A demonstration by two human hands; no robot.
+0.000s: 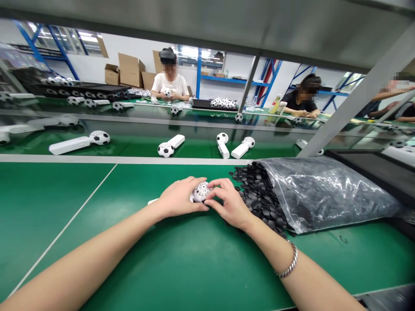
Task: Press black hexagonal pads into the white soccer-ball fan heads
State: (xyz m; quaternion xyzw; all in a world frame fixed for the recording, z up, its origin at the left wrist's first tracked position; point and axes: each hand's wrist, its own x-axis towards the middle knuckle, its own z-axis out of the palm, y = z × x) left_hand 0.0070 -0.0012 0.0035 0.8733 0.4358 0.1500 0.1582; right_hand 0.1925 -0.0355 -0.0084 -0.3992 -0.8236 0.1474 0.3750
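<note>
My left hand (180,196) is wrapped round a white device with a soccer-ball head (201,191), close above the green table. An openwork white lattice shows on the ball, and the end of its white handle pokes out to the left behind the hand. From the right, the bent thumb and fingertips of my right hand (228,201) close on the ball's side. Whether a small part sits between those fingertips is hidden. Just beyond the right hand, loose black pieces (259,190) spill from a clear plastic bag (330,194) lying on its side.
A pale ledge (129,160) separates my table from a green line carrying several similar soccer-ball devices (166,149). At right, a dark tray (372,172) lies behind the bag and a slanted metal post (350,90) crosses the view. Several co-workers (170,82) sit opposite. A shelf (207,30) hangs overhead.
</note>
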